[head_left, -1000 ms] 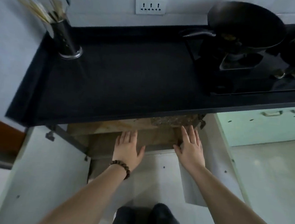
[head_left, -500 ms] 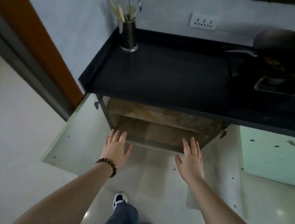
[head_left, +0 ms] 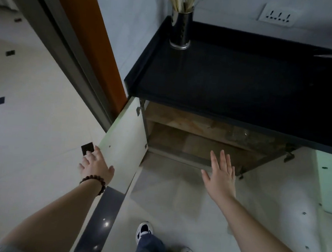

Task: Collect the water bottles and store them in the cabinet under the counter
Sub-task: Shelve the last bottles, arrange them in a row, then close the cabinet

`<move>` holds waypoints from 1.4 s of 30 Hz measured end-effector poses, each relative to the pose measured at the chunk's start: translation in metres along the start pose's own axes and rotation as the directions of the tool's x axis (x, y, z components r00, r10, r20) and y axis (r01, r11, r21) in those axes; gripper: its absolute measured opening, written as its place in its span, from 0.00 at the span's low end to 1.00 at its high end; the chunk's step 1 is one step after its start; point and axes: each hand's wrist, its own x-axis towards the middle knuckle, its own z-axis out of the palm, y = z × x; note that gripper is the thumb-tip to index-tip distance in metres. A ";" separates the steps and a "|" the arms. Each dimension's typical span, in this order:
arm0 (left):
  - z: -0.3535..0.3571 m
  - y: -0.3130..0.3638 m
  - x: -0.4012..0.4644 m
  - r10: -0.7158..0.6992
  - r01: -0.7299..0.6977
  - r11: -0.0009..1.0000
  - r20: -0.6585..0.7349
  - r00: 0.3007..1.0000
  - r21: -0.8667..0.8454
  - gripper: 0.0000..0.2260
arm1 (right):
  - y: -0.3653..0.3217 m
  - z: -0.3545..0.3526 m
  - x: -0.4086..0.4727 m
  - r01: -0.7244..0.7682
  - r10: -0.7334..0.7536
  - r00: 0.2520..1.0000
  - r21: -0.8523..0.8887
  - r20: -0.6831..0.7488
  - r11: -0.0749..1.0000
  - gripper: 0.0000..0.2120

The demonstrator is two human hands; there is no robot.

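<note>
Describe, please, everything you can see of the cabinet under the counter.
The cabinet sits directly beneath the black counter, at its left end by the wall. Both pale doors are swung wide: the left door towards the doorway, the right door to the right, with metal hinges showing at the frame. Inside, brownish, worn-looking wood panels and one shelf are visible; no bottles can be seen there. The left hand is at the left door's outer edge; the right hand hovers spread before the opening.

Single head-worn view, wide-angle, looking steeply down and forward from standing height. It faces the open cabinet (head_left: 199,140) beneath the black counter (head_left: 234,77), close enough that both forearms reach in from the lower edge. The doorway floor (head_left: 23,114) fills the left side.
</note>
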 end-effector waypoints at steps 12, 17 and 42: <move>0.032 0.051 -0.045 0.410 -0.404 0.909 0.045 0.911 -0.101 0.39 | 0.025 0.007 -0.015 -0.241 0.241 0.970 0.041 -0.009 0.970 0.33; 0.035 0.118 -0.068 0.483 -0.482 0.876 0.094 0.871 -0.033 0.44 | 0.074 -0.013 -0.032 -0.346 0.348 0.935 0.044 -0.074 0.937 0.33; 0.031 0.202 -0.082 0.474 -0.102 0.655 0.302 0.827 -0.748 0.46 | 0.177 -0.029 -0.072 -0.415 0.377 0.910 0.433 0.174 0.800 0.44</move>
